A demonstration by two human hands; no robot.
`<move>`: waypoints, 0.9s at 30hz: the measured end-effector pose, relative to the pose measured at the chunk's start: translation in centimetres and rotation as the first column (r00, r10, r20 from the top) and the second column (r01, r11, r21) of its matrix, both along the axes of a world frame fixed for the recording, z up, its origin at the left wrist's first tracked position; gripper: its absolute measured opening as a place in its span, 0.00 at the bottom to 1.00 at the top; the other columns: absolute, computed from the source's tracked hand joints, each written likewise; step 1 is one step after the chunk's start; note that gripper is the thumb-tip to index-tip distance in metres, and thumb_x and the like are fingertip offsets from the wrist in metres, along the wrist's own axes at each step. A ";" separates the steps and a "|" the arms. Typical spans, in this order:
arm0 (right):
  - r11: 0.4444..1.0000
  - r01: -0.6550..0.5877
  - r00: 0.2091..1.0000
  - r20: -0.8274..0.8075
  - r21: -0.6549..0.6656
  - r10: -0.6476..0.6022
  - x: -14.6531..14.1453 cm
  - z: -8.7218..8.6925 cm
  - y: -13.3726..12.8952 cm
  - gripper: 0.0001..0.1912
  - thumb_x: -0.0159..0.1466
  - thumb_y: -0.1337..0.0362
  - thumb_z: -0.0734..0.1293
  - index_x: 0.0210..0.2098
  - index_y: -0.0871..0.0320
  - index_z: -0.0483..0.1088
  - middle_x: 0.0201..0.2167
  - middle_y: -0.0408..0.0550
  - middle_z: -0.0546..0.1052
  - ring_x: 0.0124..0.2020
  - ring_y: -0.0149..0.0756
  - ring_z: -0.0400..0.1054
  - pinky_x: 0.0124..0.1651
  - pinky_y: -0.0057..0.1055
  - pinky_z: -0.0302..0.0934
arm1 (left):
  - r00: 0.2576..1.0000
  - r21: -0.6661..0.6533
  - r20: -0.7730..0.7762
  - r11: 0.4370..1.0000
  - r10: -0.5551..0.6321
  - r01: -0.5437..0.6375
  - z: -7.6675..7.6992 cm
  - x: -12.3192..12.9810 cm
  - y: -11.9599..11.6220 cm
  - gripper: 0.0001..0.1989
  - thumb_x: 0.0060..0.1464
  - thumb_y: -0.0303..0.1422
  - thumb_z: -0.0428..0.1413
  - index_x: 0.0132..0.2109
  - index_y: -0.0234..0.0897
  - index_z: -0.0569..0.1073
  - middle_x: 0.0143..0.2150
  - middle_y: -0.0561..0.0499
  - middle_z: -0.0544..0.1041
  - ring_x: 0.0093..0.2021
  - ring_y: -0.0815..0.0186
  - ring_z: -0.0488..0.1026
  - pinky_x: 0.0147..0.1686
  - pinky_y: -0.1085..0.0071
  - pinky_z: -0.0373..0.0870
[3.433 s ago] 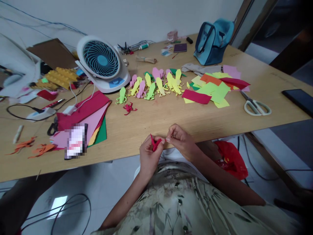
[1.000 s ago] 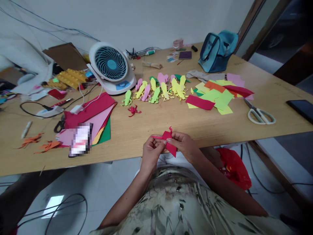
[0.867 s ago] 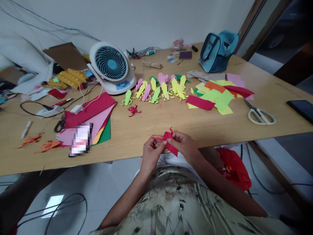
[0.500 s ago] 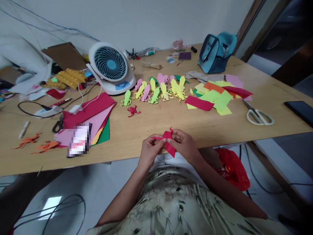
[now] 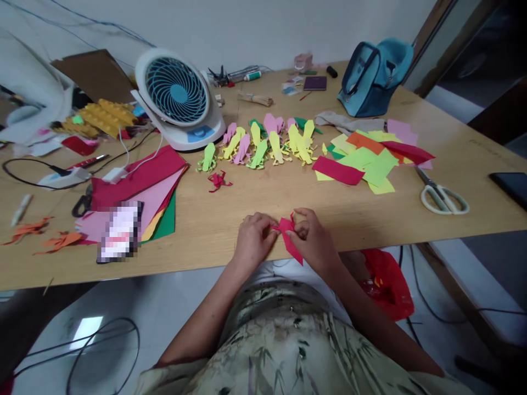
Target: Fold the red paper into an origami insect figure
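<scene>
A folded red paper piece point(image 5: 291, 242) is held between both hands above the table's front edge. My left hand point(image 5: 254, 238) pinches a thin strip at its left side. My right hand point(image 5: 313, 236) is closed on its right side, and a narrow curled tip rises by the fingers. Beyond the hands, several folded paper frogs point(image 5: 259, 153) in green, yellow and pink stand in rows. A small red folded figure point(image 5: 219, 181) lies in front of them. To the right is a pile of coloured paper strips point(image 5: 374, 170).
White-handled scissors point(image 5: 443, 198) and a dark phone point(image 5: 510, 189) lie right. A fan point(image 5: 177, 93) and blue bag point(image 5: 373, 77) stand behind. Coloured sheets point(image 5: 164, 219), a power strip point(image 5: 66, 178) and orange folded figures point(image 5: 61, 241) are left. A red bag point(image 5: 391, 285) hangs below the table.
My left hand has shifted from under the red paper to its left strip. The paper's lower point has swung slightly right, and my right fingers have curled more. The view has shifted a little.
</scene>
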State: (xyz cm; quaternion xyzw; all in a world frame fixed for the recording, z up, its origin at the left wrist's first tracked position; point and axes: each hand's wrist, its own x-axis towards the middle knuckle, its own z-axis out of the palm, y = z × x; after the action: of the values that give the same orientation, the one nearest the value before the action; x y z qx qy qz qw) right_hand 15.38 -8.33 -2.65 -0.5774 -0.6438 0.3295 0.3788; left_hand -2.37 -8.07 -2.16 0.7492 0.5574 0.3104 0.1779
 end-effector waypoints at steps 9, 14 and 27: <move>0.925 -0.183 0.957 0.274 0.334 0.090 0.3 -1.3 0.1 0.06 0.65 0.71 0.65 0.40 0.57 0.72 0.40 0.53 0.71 0.46 0.44 0.67 0.51 0.41 0.65 | 0.996 0.065 -0.059 0.995 -0.073 0.077 -0.5 -0.4 0.3 0.08 0.62 0.29 0.57 0.46 0.39 0.78 0.45 0.46 0.78 0.48 0.59 0.71 0.50 0.60 0.67; 0.851 -0.362 0.914 0.323 0.381 0.244 0.9 -1.3 0.3 0.13 0.68 0.74 0.60 0.41 0.57 0.76 0.39 0.51 0.76 0.45 0.41 0.68 0.54 0.40 0.65 | 0.992 0.044 -0.094 0.996 -0.080 0.084 -0.4 -1.0 0.7 0.09 0.63 0.29 0.54 0.47 0.37 0.77 0.45 0.45 0.77 0.47 0.58 0.70 0.49 0.61 0.67; 0.810 -0.465 0.828 0.500 0.359 0.253 1.5 -1.5 0.3 0.15 0.71 0.71 0.59 0.44 0.61 0.77 0.43 0.55 0.78 0.45 0.44 0.68 0.51 0.41 0.63 | 0.859 -0.239 -0.479 0.968 -0.180 0.069 3.0 0.7 3.1 0.03 0.58 0.31 0.57 0.37 0.36 0.74 0.38 0.43 0.76 0.40 0.55 0.72 0.39 0.62 0.65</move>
State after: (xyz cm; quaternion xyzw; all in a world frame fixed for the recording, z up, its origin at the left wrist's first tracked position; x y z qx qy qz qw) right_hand 16.90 -7.99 -4.10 -0.3911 -0.8702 0.0969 0.2836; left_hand -1.70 -4.99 0.89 0.8148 0.5645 0.0333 0.1279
